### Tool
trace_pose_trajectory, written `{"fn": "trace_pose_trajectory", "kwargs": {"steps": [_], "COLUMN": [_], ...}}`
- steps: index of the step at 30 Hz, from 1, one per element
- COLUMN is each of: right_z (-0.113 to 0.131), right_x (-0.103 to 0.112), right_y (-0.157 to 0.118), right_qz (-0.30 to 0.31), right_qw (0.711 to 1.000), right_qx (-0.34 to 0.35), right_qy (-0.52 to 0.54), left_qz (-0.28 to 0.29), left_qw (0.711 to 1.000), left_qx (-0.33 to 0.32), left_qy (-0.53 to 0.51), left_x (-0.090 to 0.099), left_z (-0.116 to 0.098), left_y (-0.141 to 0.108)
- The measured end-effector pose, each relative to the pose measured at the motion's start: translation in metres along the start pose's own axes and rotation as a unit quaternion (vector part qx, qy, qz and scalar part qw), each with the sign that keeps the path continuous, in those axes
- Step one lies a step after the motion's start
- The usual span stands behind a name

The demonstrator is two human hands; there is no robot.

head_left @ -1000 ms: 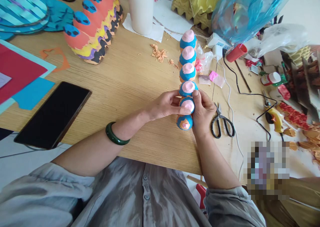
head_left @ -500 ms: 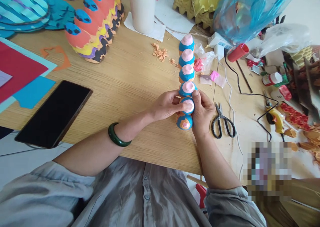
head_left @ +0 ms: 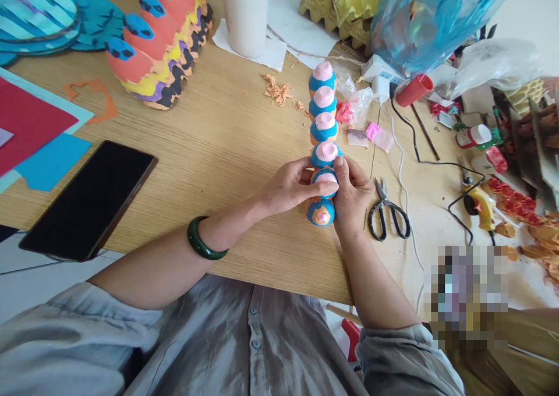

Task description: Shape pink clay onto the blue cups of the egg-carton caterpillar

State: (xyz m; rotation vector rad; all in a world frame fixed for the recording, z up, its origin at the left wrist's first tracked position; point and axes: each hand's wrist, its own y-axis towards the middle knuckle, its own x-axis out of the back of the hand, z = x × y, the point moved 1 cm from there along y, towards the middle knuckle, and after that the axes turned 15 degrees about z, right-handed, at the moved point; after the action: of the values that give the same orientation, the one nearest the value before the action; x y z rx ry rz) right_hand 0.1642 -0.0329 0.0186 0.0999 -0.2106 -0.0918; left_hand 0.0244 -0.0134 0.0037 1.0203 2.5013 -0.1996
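Observation:
Between my hands is an egg-carton strip (head_left: 323, 128), a row of several blue bumps topped with pink clay, pointing away from me. My left hand (head_left: 290, 186) grips its left side, the thumb laid across the pink cap of the second bump from the near end. My right hand (head_left: 354, 192) holds the right side, its thumb against the bumps. On the nearest bump only a small pink dab sits amid bare orange clay. Undersides of the strip and several fingertips are hidden. Black-handled scissors (head_left: 386, 212) lie just right of my right hand.
A phone (head_left: 91, 201) and coloured paper sheets (head_left: 35, 116) lie left. Behind them stands a painted orange carton piece (head_left: 161, 46). A white bottle (head_left: 245, 17), orange clay crumbs (head_left: 277, 90) and a power strip (head_left: 378, 70) are farther back. Cables and a yellow glue gun (head_left: 480, 207) lie right.
My left thumb has slid slightly to the right over the pink cap. Both hands keep their hold on the strip, and the whole view has shifted a little.

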Motion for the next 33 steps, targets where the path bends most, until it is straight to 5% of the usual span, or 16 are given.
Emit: {"fn": "trace_pose_trajectory", "kwargs": {"steps": [14, 33], "right_z": [-0.004, -0.007], "right_x": [0.0, 0.003], "right_y": [0.003, 0.005], "right_qz": [-0.003, -0.008], "right_qw": [1.0, 1.0], "right_qx": [-0.016, 0.015], "right_qy": [0.007, -0.015], "left_qz": [-0.052, -0.006], "left_qw": [0.998, 0.989], "left_qx": [-0.001, 0.063], "left_qy": [0.024, -0.133], "left_x": [-0.007, -0.001], "left_z": [-0.002, -0.005], "left_y": [-0.002, -0.001]}}
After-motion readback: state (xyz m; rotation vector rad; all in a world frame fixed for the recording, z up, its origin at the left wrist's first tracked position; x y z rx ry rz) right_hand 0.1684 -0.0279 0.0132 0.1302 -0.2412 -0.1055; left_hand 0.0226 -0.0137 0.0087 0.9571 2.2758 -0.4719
